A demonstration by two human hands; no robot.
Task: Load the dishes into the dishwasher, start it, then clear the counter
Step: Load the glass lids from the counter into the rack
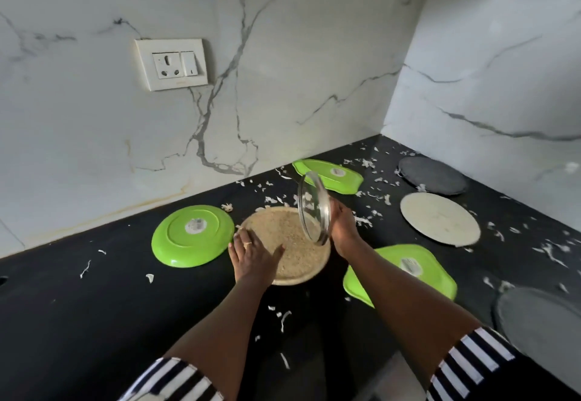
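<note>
My right hand (344, 227) holds a clear glass bowl (312, 207) tilted on its side, above a beige speckled plate (298, 256) on the black counter (94, 306). My left hand (253, 256) rests flat on that plate's left edge, fingers spread. A round green plate (191, 235) lies upside down to the left. Two squarish green plates also lie face down, one at the back (330, 175) and one (418, 270) under my right forearm.
A cream disc (440, 218) and two dark grey discs (432, 175) (540, 315) lie on the right. White scraps (284, 317) are scattered over the counter. Marble walls meet in a corner at the back; a wall socket (171, 64) sits on the left wall.
</note>
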